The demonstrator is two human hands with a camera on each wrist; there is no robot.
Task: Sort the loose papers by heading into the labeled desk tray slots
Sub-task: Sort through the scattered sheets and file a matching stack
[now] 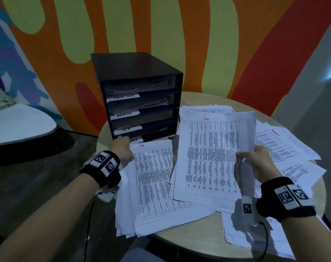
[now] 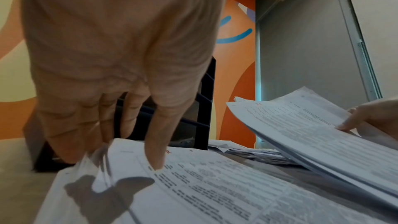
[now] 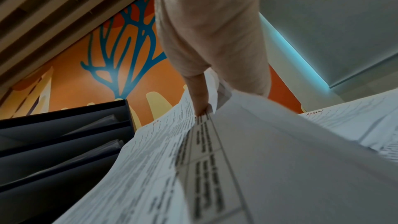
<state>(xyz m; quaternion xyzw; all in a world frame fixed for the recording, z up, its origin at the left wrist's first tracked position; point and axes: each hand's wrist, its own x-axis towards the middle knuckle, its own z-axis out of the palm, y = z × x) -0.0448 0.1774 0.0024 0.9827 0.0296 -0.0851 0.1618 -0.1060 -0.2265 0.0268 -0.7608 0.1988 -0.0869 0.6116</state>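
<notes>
Your right hand [image 1: 259,163] pinches the right edge of a raised bundle of sheets [image 1: 214,157], headed "HR" in red, thumb on top and fingers beneath; the bundle tilts above the table [image 1: 202,237]. Your left hand [image 1: 123,148] rests on the upper left corner of the HR stack [image 1: 153,186] lying flat, fingers extended downward, fingertips [image 2: 155,163] touching the top sheet; it appears to lift the corner, but blur prevents confirmation. The black desk tray [image 1: 136,95] stands just beyond the left hand, with labelled slots and papers inside. Loose papers [image 1: 285,144], one headed "ADMIN", lie spread to the right.
</notes>
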